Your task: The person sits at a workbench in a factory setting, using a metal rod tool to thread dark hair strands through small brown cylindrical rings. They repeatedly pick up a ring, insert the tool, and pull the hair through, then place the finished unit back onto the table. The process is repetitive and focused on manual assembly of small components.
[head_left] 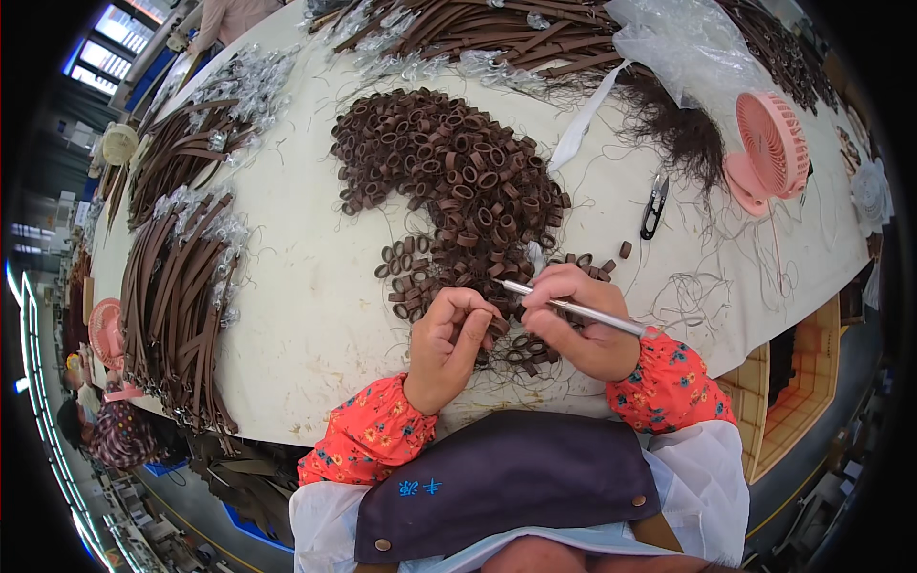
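Note:
My left hand (449, 339) pinches a small brown strap loop (499, 327) between thumb and fingers, at the near edge of a large heap. In my right hand (585, 325) is a slim silver pen-like tool (573, 307), gripped like a pencil. Its thin tip points left, just above the loop in the left hand. The heap of brown strap loops (458, 162) spreads over the pale table beyond both hands, curving toward the far left. Several loose loops (528, 355) lie below and between my hands. Red flowered sleeves cover both forearms.
Bundles of brown straps (177, 306) with clear plastic lie at the left, more straps (497, 38) at the far side. Thread snips (655, 206), a pink fan (767, 148), dark thread tangles (683, 134) and a plastic bag (683, 43) are on the right. A wooden crate (798, 392) stands beside the table.

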